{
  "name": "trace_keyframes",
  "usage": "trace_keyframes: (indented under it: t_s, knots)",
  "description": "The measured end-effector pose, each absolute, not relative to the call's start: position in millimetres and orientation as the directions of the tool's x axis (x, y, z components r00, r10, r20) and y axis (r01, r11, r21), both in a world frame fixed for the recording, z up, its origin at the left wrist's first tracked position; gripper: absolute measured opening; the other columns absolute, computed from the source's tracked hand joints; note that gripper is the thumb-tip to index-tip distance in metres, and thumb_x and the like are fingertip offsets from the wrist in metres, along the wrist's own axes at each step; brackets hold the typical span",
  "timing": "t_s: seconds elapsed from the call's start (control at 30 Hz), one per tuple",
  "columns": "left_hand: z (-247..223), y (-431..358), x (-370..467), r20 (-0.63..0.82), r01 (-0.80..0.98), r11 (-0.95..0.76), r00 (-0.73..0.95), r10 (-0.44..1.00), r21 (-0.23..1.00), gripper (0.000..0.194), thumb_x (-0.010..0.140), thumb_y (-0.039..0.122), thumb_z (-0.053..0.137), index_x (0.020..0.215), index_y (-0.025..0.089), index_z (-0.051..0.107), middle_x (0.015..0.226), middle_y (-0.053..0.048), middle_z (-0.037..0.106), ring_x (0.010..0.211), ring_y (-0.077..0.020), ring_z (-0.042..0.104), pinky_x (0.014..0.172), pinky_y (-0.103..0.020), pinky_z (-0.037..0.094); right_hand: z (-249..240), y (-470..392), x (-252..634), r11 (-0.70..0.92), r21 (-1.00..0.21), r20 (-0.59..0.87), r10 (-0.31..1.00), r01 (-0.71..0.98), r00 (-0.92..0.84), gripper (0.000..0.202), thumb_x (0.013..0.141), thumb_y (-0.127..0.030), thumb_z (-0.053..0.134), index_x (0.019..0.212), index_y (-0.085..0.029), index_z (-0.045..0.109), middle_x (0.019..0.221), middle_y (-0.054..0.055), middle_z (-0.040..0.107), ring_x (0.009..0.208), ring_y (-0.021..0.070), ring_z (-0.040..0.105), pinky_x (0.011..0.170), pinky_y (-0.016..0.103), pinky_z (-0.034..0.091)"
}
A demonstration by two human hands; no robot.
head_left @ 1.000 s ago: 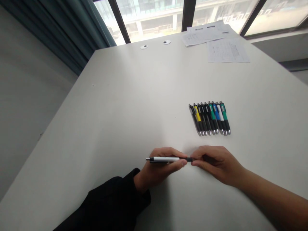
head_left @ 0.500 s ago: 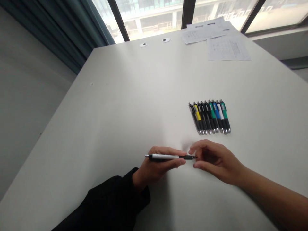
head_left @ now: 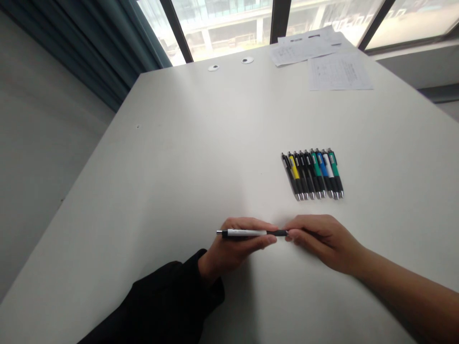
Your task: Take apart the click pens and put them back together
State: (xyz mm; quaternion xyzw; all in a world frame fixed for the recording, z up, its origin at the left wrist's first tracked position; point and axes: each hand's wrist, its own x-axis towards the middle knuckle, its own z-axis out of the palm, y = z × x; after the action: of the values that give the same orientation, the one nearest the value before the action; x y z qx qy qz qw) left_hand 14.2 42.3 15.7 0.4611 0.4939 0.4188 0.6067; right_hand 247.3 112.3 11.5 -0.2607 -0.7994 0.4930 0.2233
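Observation:
A white pen (head_left: 247,233) with a black grip lies level across my left hand (head_left: 240,241), which is closed on it between thumb and fingers. Its clicker end points left. At the other end, my right hand (head_left: 319,239) pinches the tip between thumb and fingertips, hiding the point itself. Beyond my right hand, a row of pens (head_left: 311,174) lies side by side on the white table (head_left: 186,157). Their barrels are black, yellow, green, blue and white, with dark grips and silvery tips toward me.
Printed papers (head_left: 340,71) lie at the far right of the table. Two white oval discs with dark spots, a left one (head_left: 213,68) and a right one (head_left: 247,60), sit near the far edge. Windows and a blue curtain (head_left: 118,43) stand behind.
The fingers of my right hand, apart around the pen's tip before, have closed on it. My left hand and the row of pens stay in place.

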Motion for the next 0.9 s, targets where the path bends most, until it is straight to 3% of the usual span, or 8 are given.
trace_keyframes:
  t_s: [0.23, 0.3, 0.43, 0.5, 0.6, 0.67, 0.77, 0.9]
  knots:
    - [17.0, 42.1, 15.0, -0.232, -0.042, 0.242, 0.17, 0.958, 0.969, 0.022, 0.08, 0.027, 0.082, 0.098, 0.016, 0.082, 0.087, -0.01, 0.078, 0.066, -0.0128, 0.064, 0.059, -0.021, 0.05, 10.8, 110.2, 244.3, 0.372, -0.926, 0.22, 0.679, 0.07, -0.7, 0.011, 0.093, -0.015, 0.066, 0.083, -0.019, 0.063, 0.082, 0.004, 0.067, 0.07, 0.0134, 0.061, 0.062, 0.026, 0.047]
    - [15.5, 41.8, 14.9, -0.246, -0.056, 0.259, 0.169, 0.954, 0.964, 0.023, 0.079, 0.028, 0.083, 0.099, 0.016, 0.082, 0.086, -0.011, 0.078, 0.063, -0.0122, 0.063, 0.058, -0.021, 0.05, 9.6, 110.2, 245.4, 0.356, -0.933, 0.214, 0.682, 0.062, -0.699, 0.006, 0.091, -0.016, 0.069, 0.089, -0.02, 0.064, 0.083, 0.004, 0.067, 0.07, 0.0135, 0.062, 0.061, 0.025, 0.047]
    - [12.5, 41.0, 13.7, -0.243, -0.076, 0.259, 0.173, 0.954, 0.963, 0.023, 0.08, 0.029, 0.083, 0.1, 0.017, 0.082, 0.088, -0.011, 0.078, 0.065, -0.0128, 0.063, 0.059, -0.022, 0.051, 9.2, 111.8, 248.2, 0.32, -0.936, 0.116, 0.665, 0.142, -0.737, 0.016, 0.094, -0.021, 0.065, 0.11, -0.02, 0.066, 0.076, 0.001, 0.067, 0.065, 0.0129, 0.063, 0.06, 0.024, 0.049]
    - [12.0, 40.8, 13.1, -0.234, -0.071, 0.25, 0.174, 0.956, 0.966, 0.023, 0.08, 0.029, 0.082, 0.1, 0.018, 0.082, 0.089, -0.011, 0.078, 0.065, -0.0127, 0.063, 0.059, -0.022, 0.051, 9.7, 112.4, 248.5, 0.349, -0.92, 0.096, 0.642, 0.177, -0.761, 0.014, 0.099, -0.02, 0.057, 0.105, -0.02, 0.07, 0.072, 0.0, 0.067, 0.062, 0.0116, 0.062, 0.06, 0.023, 0.048]
    - [12.7, 40.8, 13.0, -0.233, -0.063, 0.247, 0.17, 0.957, 0.967, 0.021, 0.08, 0.027, 0.083, 0.099, 0.018, 0.082, 0.09, -0.01, 0.078, 0.065, -0.012, 0.063, 0.059, -0.021, 0.05, 10.3, 112.4, 247.5, 0.357, -0.913, 0.103, 0.669, 0.197, -0.736, 0.008, 0.096, -0.021, 0.064, 0.097, -0.02, 0.071, 0.068, -0.001, 0.064, 0.06, 0.0114, 0.058, 0.057, 0.023, 0.045]
    - [13.3, 40.7, 13.1, -0.244, -0.062, 0.257, 0.171, 0.955, 0.964, 0.021, 0.08, 0.027, 0.083, 0.099, 0.018, 0.082, 0.091, -0.011, 0.078, 0.065, -0.0116, 0.063, 0.059, -0.021, 0.05, 10.5, 112.6, 246.9, 0.363, -0.918, 0.146, 0.688, 0.163, -0.711, 0.003, 0.093, -0.019, 0.067, 0.093, -0.02, 0.07, 0.074, 0.001, 0.065, 0.065, 0.0125, 0.059, 0.059, 0.024, 0.045]
    - [13.6, 40.5, 13.1, -0.25, -0.072, 0.265, 0.166, 0.954, 0.962, 0.021, 0.08, 0.027, 0.083, 0.098, 0.018, 0.082, 0.09, -0.011, 0.079, 0.064, -0.0114, 0.063, 0.059, -0.021, 0.051, 11.0, 113.5, 246.7, 0.384, -0.921, 0.227, 0.666, 0.066, -0.71, 0.012, 0.093, -0.012, 0.063, 0.086, -0.019, 0.068, 0.088, 0.005, 0.068, 0.075, 0.0137, 0.064, 0.065, 0.025, 0.048]
    - [13.3, 40.2, 12.8, -0.25, -0.102, 0.268, 0.159, 0.955, 0.958, 0.019, 0.079, 0.026, 0.084, 0.097, 0.019, 0.082, 0.092, -0.01, 0.079, 0.063, -0.0107, 0.064, 0.06, -0.02, 0.053, 12.4, 114.1, 247.0, 0.369, -0.929, 0.243, 0.664, 0.027, -0.707, 0.015, 0.093, -0.008, 0.061, 0.084, -0.019, 0.067, 0.09, 0.005, 0.067, 0.075, 0.0135, 0.064, 0.066, 0.026, 0.049]
